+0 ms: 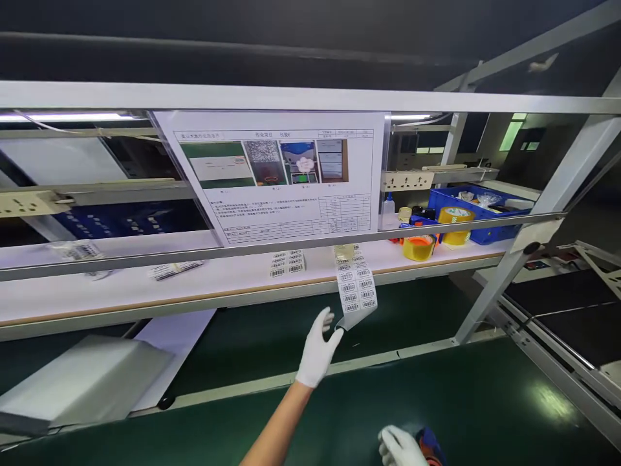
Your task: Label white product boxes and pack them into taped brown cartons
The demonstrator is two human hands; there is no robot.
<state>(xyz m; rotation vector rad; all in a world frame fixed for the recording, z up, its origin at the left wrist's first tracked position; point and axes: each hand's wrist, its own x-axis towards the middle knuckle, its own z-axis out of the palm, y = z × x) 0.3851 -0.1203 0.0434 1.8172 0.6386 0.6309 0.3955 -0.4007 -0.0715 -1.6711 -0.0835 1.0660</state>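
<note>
A strip of barcode labels [356, 288] hangs from a roll on the white shelf [145, 291] down over its front edge. My left hand [317, 353], in a white glove, reaches up and pinches the strip's curled lower end between thumb and fingers. At the bottom edge my right hand [400, 448], also gloved, is closed on a blue and orange object [429, 446] that is mostly cut off. Both hands are above the green conveyor belt [436, 401].
A work instruction sheet [281, 175] hangs on the rail above the shelf. On the shelf lie a label sheet [287, 263], yellow tape rolls [420, 248], a small bottle [388, 208] and a blue bin [485, 213]. A white foam sheet [87, 382] lies at left. Metal frame posts [504, 272] slant at right.
</note>
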